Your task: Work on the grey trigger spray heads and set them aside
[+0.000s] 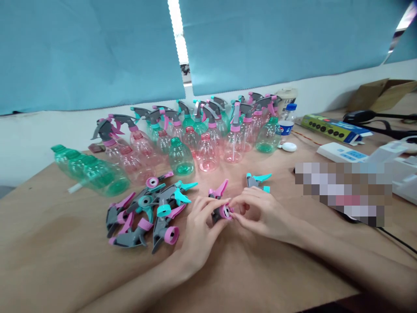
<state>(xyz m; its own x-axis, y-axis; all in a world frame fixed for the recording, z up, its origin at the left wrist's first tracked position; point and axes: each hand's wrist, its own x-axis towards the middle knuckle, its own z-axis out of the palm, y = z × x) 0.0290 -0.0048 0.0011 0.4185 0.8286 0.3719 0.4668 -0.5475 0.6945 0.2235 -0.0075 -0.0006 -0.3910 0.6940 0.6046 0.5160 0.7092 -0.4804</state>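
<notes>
My left hand (202, 224) is closed around a grey and pink trigger spray head (224, 211), its round pink collar turned toward me. From the other side my right hand (260, 213) pinches at that collar with thumb and fingertips; whether a small part sits between them I cannot make out. Just behind lies a pink-trigger spray head (220, 189), and a turquoise-trigger one (257, 180) rests beyond my right hand. Left of my left hand is a loose pile of spray heads (146, 217) in grey with pink or turquoise parts.
Pink and green clear bottles (208, 152) stand in rows at the back, many with spray heads on. Several green bottles (97, 171) lean or lie at the left. Rightward are a drink bottle (287, 121), a long box (332, 128), a power strip (342, 153) and a blurred-out phone-like object (345, 191).
</notes>
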